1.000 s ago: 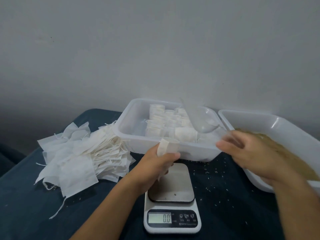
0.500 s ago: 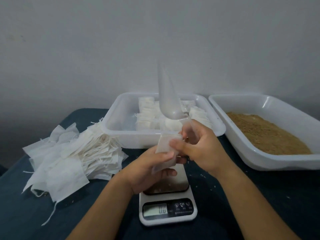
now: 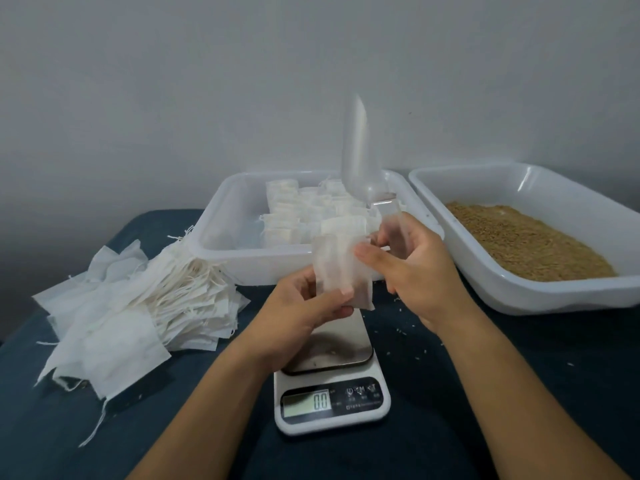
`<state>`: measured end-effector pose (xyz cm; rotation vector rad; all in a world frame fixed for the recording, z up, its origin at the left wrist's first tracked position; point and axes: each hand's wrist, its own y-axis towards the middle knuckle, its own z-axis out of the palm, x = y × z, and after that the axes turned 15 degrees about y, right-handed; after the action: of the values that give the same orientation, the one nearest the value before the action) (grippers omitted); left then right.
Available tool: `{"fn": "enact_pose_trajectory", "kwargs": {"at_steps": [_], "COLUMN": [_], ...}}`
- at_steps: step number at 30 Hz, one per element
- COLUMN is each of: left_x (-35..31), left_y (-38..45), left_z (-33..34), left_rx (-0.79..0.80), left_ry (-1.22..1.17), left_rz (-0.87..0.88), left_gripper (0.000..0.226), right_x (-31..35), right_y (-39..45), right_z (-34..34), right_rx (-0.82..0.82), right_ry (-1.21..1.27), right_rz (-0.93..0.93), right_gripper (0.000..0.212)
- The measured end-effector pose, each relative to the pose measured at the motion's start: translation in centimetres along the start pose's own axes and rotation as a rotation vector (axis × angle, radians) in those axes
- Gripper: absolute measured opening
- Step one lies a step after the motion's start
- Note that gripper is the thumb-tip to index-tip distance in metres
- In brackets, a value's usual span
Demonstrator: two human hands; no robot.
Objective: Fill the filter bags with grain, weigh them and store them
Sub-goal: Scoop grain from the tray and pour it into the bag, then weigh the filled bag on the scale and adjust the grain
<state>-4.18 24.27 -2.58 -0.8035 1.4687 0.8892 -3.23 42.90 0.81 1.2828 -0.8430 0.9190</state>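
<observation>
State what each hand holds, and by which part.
Left hand grips a filter bag by its lower left side. Right hand holds a clear scoop by its handle, bowl up, and pinches the bag's upper right edge.

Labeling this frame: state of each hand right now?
Left hand: holding the filter bag.
Right hand: gripping the clear plastic scoop by its handle, thumb touching the bag.
</observation>
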Motion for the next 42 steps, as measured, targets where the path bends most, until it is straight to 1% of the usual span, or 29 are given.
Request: {"fn": "enact_pose_trajectory", "kwargs": {"at_steps": [2,5,7,9,10,13,14,16,17,20,23,25,27,30,32,34,36,38,40,42], "left_x": [0.0,0.1,0.2,0.4,0.5,0.8,1.0,1.2,1.3,1.6,1.6,1.3,0.6,-1.1,-2.3,-3.5,-4.6,-5.5,-6.1,-6.4], "left_y": [-0.1,0.0,0.1,0.3,0.3,0.4,0.5,0.6,0.6,0.7,0.8,1.2,1.7,3.3,4.8,6.5,8.1,9.7,11.2,12.6], "left_z": [0.2,0.5,0.5,0.1,0.0,-0.3,-0.3,-0.2,-0.2,-0.2,-0.1,0.3,1.2,2.8,3.5,4.3,5.2,6.3,7.6,8.8], "left_rx": [0.005,-0.066,-0.133,-0.211,-0.239,-0.253,-0.248,-0.229,-0.219,-0.19,-0.161,-0.165,-0.168,-0.168,-0.14,-0.093,-0.071,-0.044,-0.039,-0.066], "left_ry": [0.092,0.168,0.217,0.339,0.408,0.53,0.552,0.586,0.6,0.623,0.608,0.526,0.304,-0.048,-0.214,-0.29,-0.286,-0.219,-0.082,0.072], "left_rz": [0.034,0.048,0.058,0.083,0.09,0.103,0.105,0.116,0.125,0.162,0.135,0.085,0.023,-0.045,-0.046,-0.049,-0.056,-0.042,-0.012,0.011], "left_gripper": [0.035,0.031,0.028,0.026,0.026,0.022,0.02,0.02,0.019,0.009,0.011,0.018,0.021,0.01,0.01,0.015,0.016,0.02,0.028,0.032], "right_x": [0.0,0.3,0.4,0.7,0.9,1.5,1.6,1.4,1.3,1.0,0.9,1.2,1.8,3.7,5.0,6.0,6.5,6.7,6.7,6.5], "right_y": [0.1,0.1,0.0,-0.1,-0.2,-0.5,-0.7,-0.9,-1.0,-1.0,-0.4,0.7,2.1,4.1,5.2,6.1,6.7,7.0,7.3,7.5], "right_z": [-0.1,-0.2,-0.5,-0.9,-1.0,-1.1,-1.0,-0.8,-0.7,-0.4,-0.5,-0.8,-1.5,-3.1,-4.4,-5.7,-7.2,-8.6,-10.2,-11.7], "right_rx": [-0.02,-0.031,-0.09,-0.175,-0.188,-0.105,-0.062,0.009,0.029,0.052,0.04,-0.015,-0.08,-0.119,-0.131,-0.16,-0.217,-0.276,-0.33,-0.378], "right_ry": [0.052,0.069,-0.012,-0.161,-0.223,-0.265,-0.247,-0.251,-0.287,-0.407,-0.414,-0.36,-0.237,-0.094,-0.104,-0.128,-0.129,-0.124,-0.117,-0.119], "right_rz": [-0.016,-0.006,-0.004,-0.051,-0.079,-0.125,-0.12,-0.103,-0.098,-0.095,-0.059,-0.017,0.037,0.076,0.067,0.058,0.047,0.045,0.047,0.063], "right_gripper": [0.025,0.022,0.022,0.02,0.02,0.02,0.019,0.024,0.025,0.026,0.023,0.023,0.022,0.022,0.022,0.02,0.017,0.014,0.013,0.013]}}
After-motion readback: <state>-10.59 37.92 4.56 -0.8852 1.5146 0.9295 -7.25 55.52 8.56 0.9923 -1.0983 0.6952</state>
